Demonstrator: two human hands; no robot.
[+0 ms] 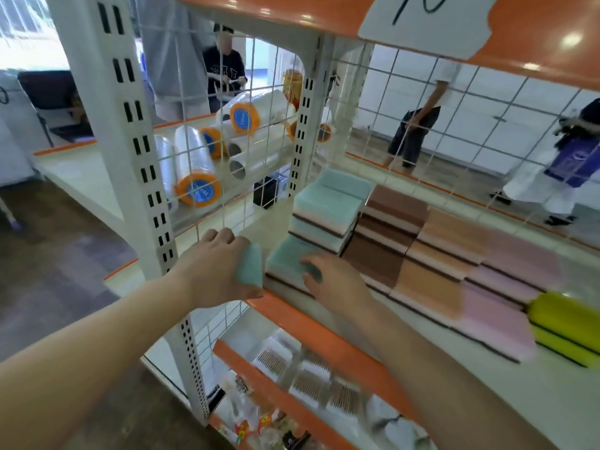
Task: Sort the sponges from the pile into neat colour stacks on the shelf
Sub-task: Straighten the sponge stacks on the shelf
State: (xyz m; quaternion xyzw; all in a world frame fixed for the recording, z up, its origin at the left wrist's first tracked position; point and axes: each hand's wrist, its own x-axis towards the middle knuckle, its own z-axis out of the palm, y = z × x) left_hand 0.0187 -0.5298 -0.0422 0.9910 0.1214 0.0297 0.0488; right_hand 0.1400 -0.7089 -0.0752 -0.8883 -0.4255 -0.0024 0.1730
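My left hand (216,267) grips a teal sponge (250,267) at the front left corner of the shelf (328,323). Beside it, my right hand (334,280) rests with fingers curled on the front teal sponge (287,259) lying on the shelf. Behind that stands a taller teal stack (328,206). Rows to the right hold brown sponges (386,228), orange sponges (435,264), pink sponges (506,287) and yellow sponges (568,326).
A wire grid panel (207,177) and a white upright post (126,157) close the shelf's left end. Film rolls with orange caps (194,177) lie on the neighbouring shelf. Packaged goods (308,381) fill the lower shelf. People stand behind the back grid.
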